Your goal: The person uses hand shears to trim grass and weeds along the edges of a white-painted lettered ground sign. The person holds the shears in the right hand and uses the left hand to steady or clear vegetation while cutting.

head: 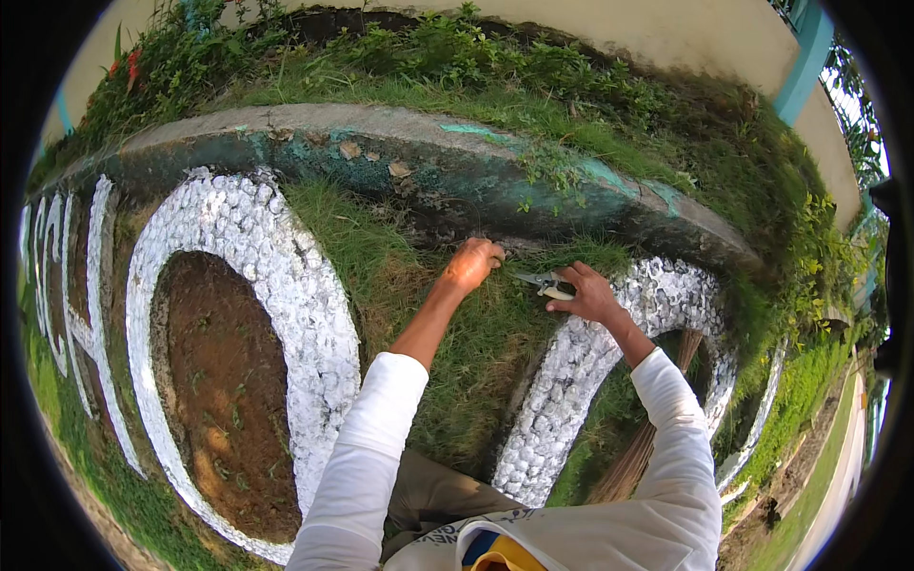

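Observation:
My right hand [591, 292] grips a pair of pruning shears [548, 284] with pale handles. Their metal blades point left toward my other hand, just above the grass. My left hand [473, 264] is at the foot of the low concrete curb [471, 182], its thumb and fingers drawn together. Any stem between those fingertips is too small to make out. Beneath both hands grows a strip of grass [464, 357], green with some dry brown patches. It lies between two large raised letters of white-painted stones, a rounded one [321, 342] at left and another [550, 400] at right.
A stick broom [628, 464] lies partly under my right arm, across the right letter. Bare soil [221, 385] fills the left letter's middle. Above the curb, shrubs [471, 50] grow along a cream wall [678, 28]. More white letters [100, 285] stretch away left.

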`<move>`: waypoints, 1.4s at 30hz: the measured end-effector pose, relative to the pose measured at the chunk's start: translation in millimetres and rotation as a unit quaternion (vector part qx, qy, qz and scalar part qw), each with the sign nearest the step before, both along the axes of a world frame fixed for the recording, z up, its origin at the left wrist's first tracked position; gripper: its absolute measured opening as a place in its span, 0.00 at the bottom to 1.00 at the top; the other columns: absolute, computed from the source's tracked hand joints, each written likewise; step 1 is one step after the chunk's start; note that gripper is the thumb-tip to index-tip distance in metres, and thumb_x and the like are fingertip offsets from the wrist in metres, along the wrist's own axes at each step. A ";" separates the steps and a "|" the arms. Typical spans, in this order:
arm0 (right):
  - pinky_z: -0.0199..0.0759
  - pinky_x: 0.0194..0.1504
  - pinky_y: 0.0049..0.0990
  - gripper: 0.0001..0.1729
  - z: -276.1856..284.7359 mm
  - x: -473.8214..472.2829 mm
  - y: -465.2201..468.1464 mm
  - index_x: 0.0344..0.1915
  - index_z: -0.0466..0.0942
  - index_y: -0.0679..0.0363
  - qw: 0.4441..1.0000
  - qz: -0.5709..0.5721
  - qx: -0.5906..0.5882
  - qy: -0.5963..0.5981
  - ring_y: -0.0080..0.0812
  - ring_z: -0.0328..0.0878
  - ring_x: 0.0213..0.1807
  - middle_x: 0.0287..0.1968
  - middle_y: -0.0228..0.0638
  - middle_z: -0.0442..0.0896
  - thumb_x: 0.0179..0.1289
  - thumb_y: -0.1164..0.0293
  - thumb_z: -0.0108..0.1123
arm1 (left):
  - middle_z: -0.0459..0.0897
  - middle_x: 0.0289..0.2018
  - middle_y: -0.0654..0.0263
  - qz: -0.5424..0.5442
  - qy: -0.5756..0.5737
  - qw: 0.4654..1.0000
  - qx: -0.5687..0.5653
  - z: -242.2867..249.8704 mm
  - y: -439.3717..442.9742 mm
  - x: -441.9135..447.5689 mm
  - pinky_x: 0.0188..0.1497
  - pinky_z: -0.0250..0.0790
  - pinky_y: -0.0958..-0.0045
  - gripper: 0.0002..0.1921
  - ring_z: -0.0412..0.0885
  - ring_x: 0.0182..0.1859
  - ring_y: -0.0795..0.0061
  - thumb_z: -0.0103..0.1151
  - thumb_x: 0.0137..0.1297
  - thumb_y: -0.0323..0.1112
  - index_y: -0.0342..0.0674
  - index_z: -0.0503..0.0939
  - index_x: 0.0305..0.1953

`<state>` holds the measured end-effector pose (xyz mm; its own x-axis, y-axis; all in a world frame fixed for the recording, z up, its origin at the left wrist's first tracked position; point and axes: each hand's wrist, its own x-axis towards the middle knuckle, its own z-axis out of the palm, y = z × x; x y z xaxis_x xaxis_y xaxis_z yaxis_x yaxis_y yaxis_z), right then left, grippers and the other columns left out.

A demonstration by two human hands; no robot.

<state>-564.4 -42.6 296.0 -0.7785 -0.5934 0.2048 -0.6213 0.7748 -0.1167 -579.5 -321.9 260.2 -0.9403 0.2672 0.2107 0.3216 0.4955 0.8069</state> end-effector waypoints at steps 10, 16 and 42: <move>0.68 0.50 0.41 0.44 -6.1 -13.9 -24.7 0.55 0.73 0.58 0.995 0.060 0.060 0.048 0.44 0.74 0.49 0.44 0.40 0.74 0.45 0.39 0.69 | 0.83 0.43 0.55 -0.005 0.033 0.999 0.029 -3.2 3.6 -0.4 0.48 0.77 0.62 0.11 0.82 0.47 0.57 0.60 0.57 0.19 0.34 0.82 0.43; 0.73 0.43 0.43 0.40 -1.5 -6.0 -18.5 0.52 0.75 0.59 0.996 -0.002 0.065 -0.061 0.46 0.80 0.44 0.44 0.42 0.78 0.48 0.41 0.69 | 0.84 0.43 0.56 0.000 0.000 0.994 0.106 -2.0 -4.1 -6.7 0.48 0.77 0.60 0.10 0.83 0.46 0.60 0.61 0.60 0.24 0.35 0.83 0.44; 0.61 0.51 0.37 0.46 6.3 18.0 -11.0 0.54 0.73 0.61 0.987 0.038 0.121 0.098 0.39 0.66 0.46 0.42 0.35 0.70 0.40 0.44 0.75 | 0.81 0.52 0.61 -0.034 -0.118 0.942 -0.314 49.5 -91.5 59.3 0.60 0.71 0.56 0.24 0.77 0.56 0.61 0.72 0.52 0.36 0.46 0.81 0.53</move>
